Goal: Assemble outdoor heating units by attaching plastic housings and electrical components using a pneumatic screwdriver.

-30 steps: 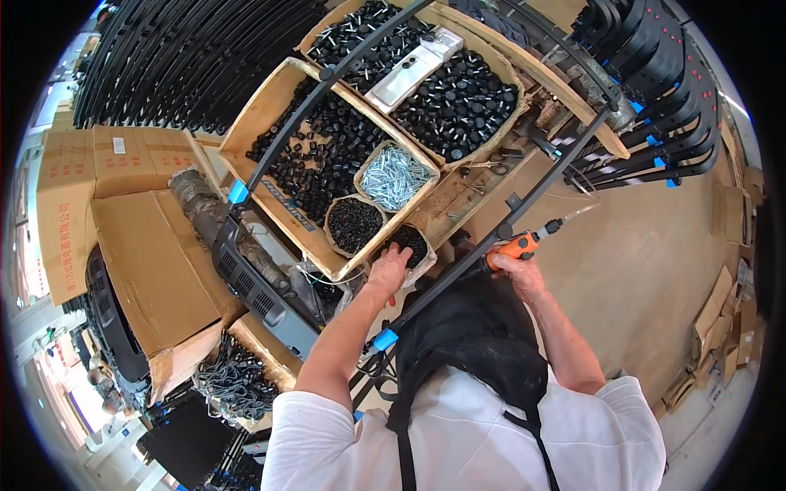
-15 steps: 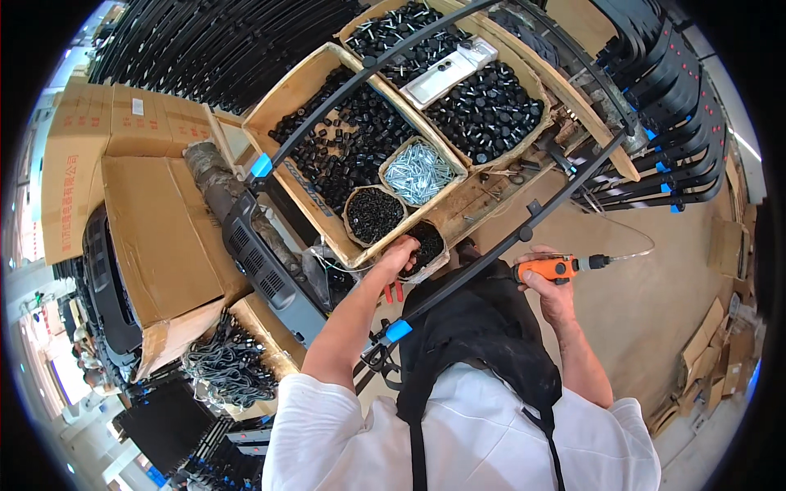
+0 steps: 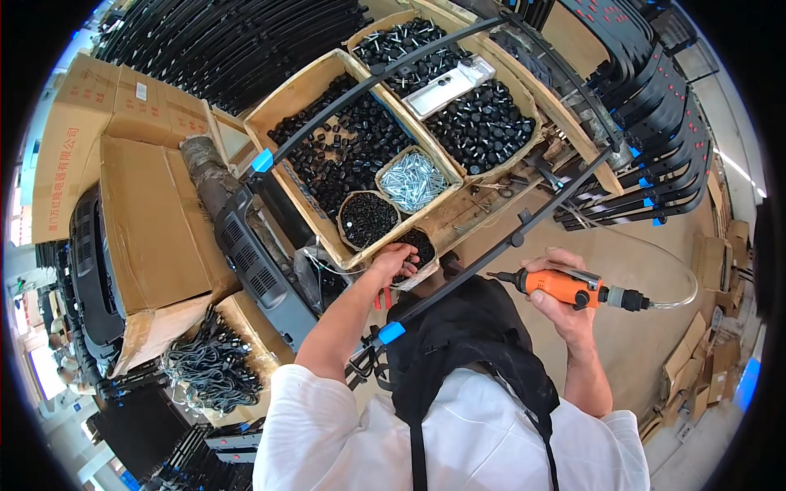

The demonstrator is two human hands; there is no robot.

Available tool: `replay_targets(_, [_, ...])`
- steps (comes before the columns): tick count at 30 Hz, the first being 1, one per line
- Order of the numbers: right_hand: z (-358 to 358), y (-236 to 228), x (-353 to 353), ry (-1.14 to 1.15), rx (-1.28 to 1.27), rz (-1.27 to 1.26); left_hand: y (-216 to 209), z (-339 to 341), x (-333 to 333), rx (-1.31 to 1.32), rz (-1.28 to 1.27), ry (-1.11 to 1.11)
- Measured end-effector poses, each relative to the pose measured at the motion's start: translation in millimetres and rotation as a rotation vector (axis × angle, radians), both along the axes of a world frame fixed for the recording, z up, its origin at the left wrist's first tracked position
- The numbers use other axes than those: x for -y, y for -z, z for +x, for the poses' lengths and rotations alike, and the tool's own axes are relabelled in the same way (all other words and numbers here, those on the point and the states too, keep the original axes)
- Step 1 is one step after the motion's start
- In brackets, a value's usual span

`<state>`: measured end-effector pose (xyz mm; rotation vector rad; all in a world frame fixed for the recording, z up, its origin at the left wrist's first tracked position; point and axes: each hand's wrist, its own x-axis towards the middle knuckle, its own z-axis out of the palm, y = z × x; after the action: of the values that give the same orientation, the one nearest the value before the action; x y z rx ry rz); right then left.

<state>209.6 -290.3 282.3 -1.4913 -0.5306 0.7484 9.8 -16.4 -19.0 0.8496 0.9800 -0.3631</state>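
My right hand [image 3: 566, 293] is closed around an orange air screwdriver [image 3: 558, 286], whose dark tip points left toward a black tube frame [image 3: 517, 239]. A clear hose [image 3: 693, 282] runs from the tool's back end. At the near edge of the parts boxes, my left hand [image 3: 393, 262] is by a small container of black screws [image 3: 419, 244]. Its fingers are drawn together, and whatever they hold is too small to name. The black frame, with blue tape [image 3: 391, 332] at its bends, lies across the boxes and in front of me. Red tool handles [image 3: 382, 299] show below my left wrist.
A large box [image 3: 264, 121] holds black caps, a tub of silver screws [image 3: 412, 182] and a tub of black screws [image 3: 368, 221]. Black knobs [image 3: 483, 127] fill the box beside it. Cartons [image 3: 164, 229] and bundled cables [image 3: 214, 360] stand left; black frames [image 3: 671, 139] are stacked right.
The screwdriver has swung round: its tip now points left toward the frame, and its hose end faces right. My left hand has drawn back slightly at the screw container. The view has shifted slightly.
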Motion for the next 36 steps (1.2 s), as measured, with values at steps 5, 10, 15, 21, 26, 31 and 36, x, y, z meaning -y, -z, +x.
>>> replay_targets(5, [4.2, -18.2, -17.1, -0.126, 0.142, 0.199, -20.8, -0.8, -0.1, -0.025, -0.04, -0.079])
replay_targets(10, [8.6, -22.0, -41.3, -0.216, 0.189, 0.27, -17.9, -9.4, -6.8, 0.112, -0.211, -0.151])
replay_targets(15, [24.0, -21.2, -58.8, -0.287, 0.228, 0.305, -36.4, -11.2, -3.1, 0.247, -0.239, -0.188])
replay_targets(21, [40.8, -25.7, -80.8, -0.4, 0.368, 0.152, -84.6, -18.8, -1.2, 0.379, -0.218, -0.225])
replay_targets(26, [37.3, 0.4, -119.0, -0.519, 0.288, -0.041, -143.4, -22.5, 16.4, 0.346, -0.106, -0.481])
replay_targets(31, [12.8, 14.5, -162.3, -0.648, 0.103, 0.228, -178.2, -47.3, 44.7, 0.361, 0.058, -0.904])
replay_targets(36, [-30.6, 4.8, -202.7, -0.821, 0.067, 0.314, -197.8, -90.3, 63.6, 0.457, 0.115, -1.233])
